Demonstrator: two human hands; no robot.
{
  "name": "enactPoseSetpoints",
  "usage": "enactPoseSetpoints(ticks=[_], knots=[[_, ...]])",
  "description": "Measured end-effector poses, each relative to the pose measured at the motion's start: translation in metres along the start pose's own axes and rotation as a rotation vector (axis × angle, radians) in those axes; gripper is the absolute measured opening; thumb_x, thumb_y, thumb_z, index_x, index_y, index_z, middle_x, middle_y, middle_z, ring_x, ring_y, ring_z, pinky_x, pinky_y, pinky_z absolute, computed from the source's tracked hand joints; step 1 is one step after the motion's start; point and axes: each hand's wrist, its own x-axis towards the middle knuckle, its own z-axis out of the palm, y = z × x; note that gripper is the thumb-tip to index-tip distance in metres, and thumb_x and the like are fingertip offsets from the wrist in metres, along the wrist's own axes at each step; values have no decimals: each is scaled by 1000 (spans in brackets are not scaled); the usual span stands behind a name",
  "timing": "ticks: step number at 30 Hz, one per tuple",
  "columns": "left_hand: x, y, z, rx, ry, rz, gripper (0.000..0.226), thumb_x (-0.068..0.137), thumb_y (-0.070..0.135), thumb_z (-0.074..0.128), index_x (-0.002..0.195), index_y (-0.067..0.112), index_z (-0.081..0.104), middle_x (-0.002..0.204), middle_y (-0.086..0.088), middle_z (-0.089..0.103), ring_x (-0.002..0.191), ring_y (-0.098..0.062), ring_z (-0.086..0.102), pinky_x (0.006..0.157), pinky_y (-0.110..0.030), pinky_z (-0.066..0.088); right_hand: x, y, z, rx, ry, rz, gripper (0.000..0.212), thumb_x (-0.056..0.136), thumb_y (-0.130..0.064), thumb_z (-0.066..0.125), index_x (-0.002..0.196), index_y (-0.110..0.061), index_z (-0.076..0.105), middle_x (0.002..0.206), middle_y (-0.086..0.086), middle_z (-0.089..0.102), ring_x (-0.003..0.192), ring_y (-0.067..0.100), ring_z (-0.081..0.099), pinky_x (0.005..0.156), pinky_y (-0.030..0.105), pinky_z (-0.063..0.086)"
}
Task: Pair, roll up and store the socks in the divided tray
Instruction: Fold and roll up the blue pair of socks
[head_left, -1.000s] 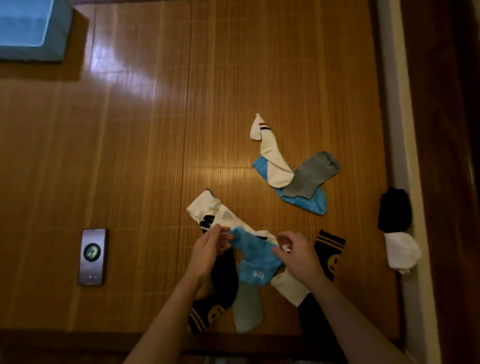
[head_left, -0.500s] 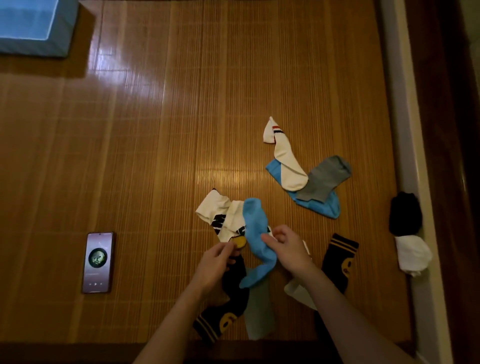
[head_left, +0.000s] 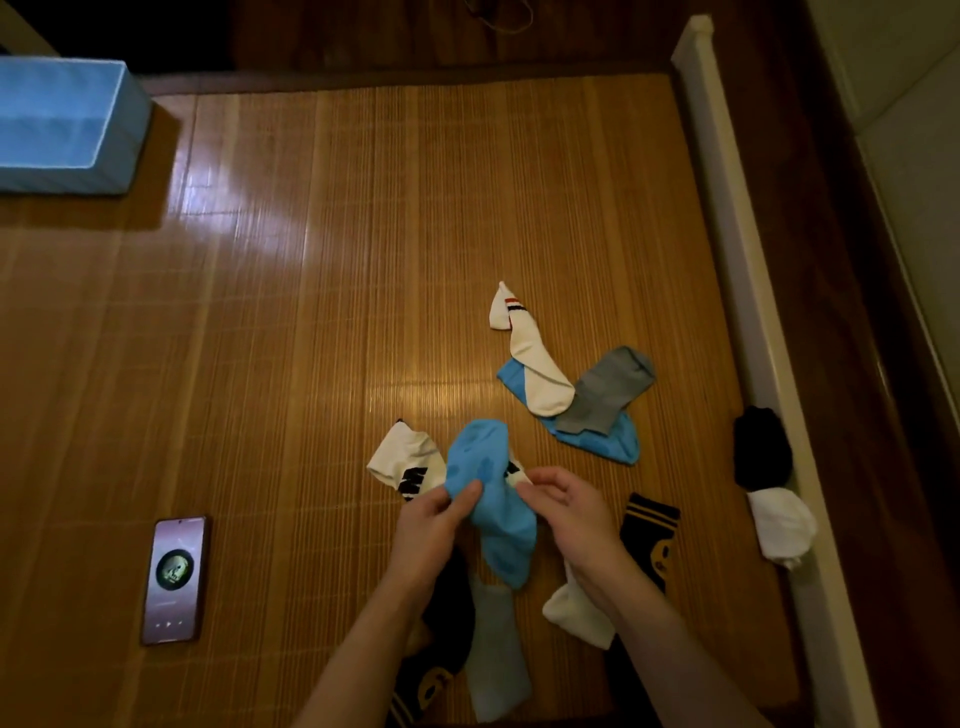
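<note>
The left hand (head_left: 431, 525) and right hand (head_left: 576, 514) each pinch the blue sock (head_left: 491, 499) near its middle, over a white sock (head_left: 400, 462) on the mat (head_left: 311, 312); light, soft and floppy, it likely rolls best gripped at cuff and toe.

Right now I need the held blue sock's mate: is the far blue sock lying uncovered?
No, a white sock and a grey sock lie across the far blue sock.
</note>
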Motion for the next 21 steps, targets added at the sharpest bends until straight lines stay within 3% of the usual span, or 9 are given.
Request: enactPoseSetpoints(ticks=[3, 5, 9, 13, 15, 18, 19, 21], knots=[[-6, 4, 8, 126, 33, 103, 20, 92, 33, 71, 102, 17, 79, 97, 1, 81, 95, -17, 76, 79, -31, 62, -6, -2, -13, 21, 84, -7, 10, 91, -14, 72, 102, -14, 71, 95, 4, 79, 90, 18, 74, 74, 29, 58], [-7, 6, 15, 234, 73, 165, 19, 93, 34, 72, 91, 17, 80, 89, 0, 80, 89, -19, 75, 79, -39, 60, -9, -4, -22, 58, 129, -23, 12, 90, -14, 73, 102, -13, 72, 96, 3, 78, 92, 19, 75, 81, 36, 61], [-12, 12, 30, 261, 64, 178, 20, 91, 35, 72, 85, 17, 80, 86, 2, 80, 85, -15, 76, 72, -31, 61, -8, -7, -40, 41, 186, -20, 11, 88, -14, 76, 97, -19, 74, 93, -2, 78, 90, 14, 74, 80, 36, 62], [-11, 15, 35, 312, 83, 122, 29, 86, 39, 77, 82, 10, 80, 82, -7, 78, 85, -26, 75, 79, -48, 61, -1, -4, -62, 42, 289, -34, 15, 89, -9, 73, 99, -20, 73, 95, 0, 76, 89, 15, 73, 73, 31, 61], [-8, 16, 35, 167, 85, 44, 32, 81, 41, 76, 87, 10, 80, 90, -11, 79, 92, -29, 75, 80, -46, 61, 4, 0, -76, -96, 191, -3, 21, 90, -5, 71, 103, -22, 72, 96, 1, 75, 87, 14, 72, 68, 24, 57], [-3, 21, 40, -395, 36, -153, 33, 84, 30, 71, 110, 9, 77, 113, -15, 77, 102, -27, 76, 75, -39, 63, 13, 9, -92, -286, -190, 132, 37, 87, -5, 74, 118, -23, 67, 92, 6, 77, 84, 17, 75, 68, 21, 56], [-1, 22, 41, -510, 21, -180, 38, 87, 27, 69, 119, 8, 72, 120, -15, 75, 106, -27, 75, 74, -38, 63, 18, 12, -98, -337, -168, 142, 38, 87, -6, 74, 120, -23, 66, 94, 7, 77, 86, 18, 74, 69, 21, 55], [3, 23, 46, -617, 1, -204, 42, 89, 23, 67, 129, 9, 66, 126, -15, 72, 111, -29, 73, 76, -41, 64, 34, 16, -110, -384, 52, 143, 31, 89, -8, 70, 119, -19, 68, 99, 4, 74, 91, 17, 71, 73, 24, 53]])
